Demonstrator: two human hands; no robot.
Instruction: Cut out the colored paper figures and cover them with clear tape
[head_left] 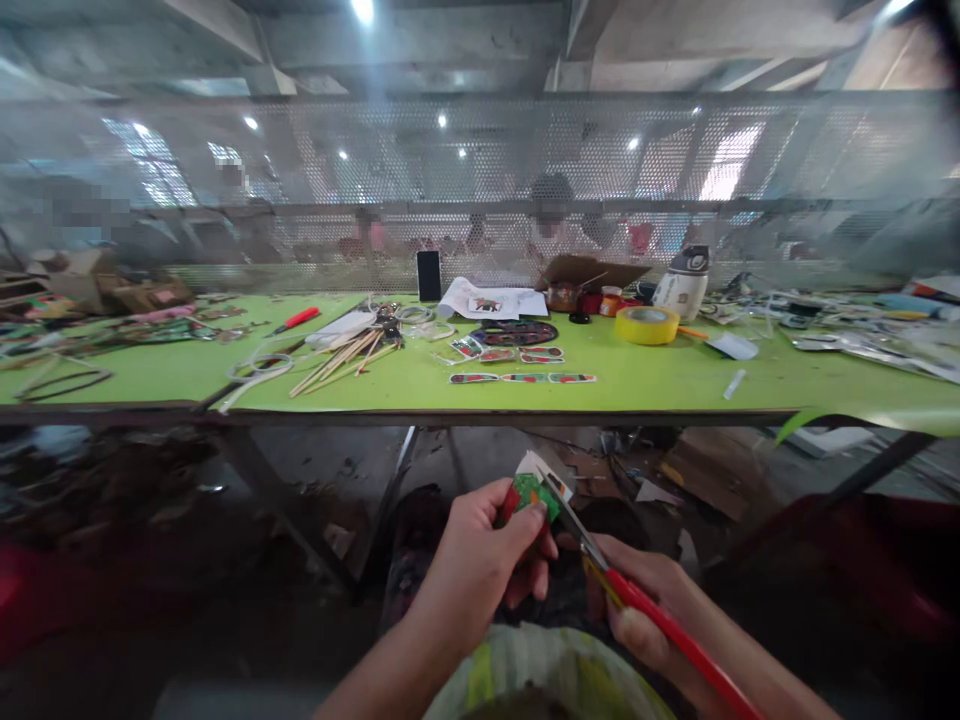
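Observation:
Between the thumb and fingers of my left hand (491,545) is a small printed piece (536,490), green and red with a white margin. My right hand (649,590) grips red-handled scissors (637,595), whose blades reach to the right edge of the piece. Both hands are over my lap, below the table's front edge. On the table ahead, a row of narrow cut-out pieces (523,378) lies near the edge, with several more cut-outs (521,354) just behind it.
The green-topped table (375,395) holds thin wooden sticks (341,360), a red-handled tool (302,317), yellow tape (646,325), a phone (428,275) and a white bottle (683,280). A perforated metal screen (480,170) stands behind. Scraps lie on the floor underneath.

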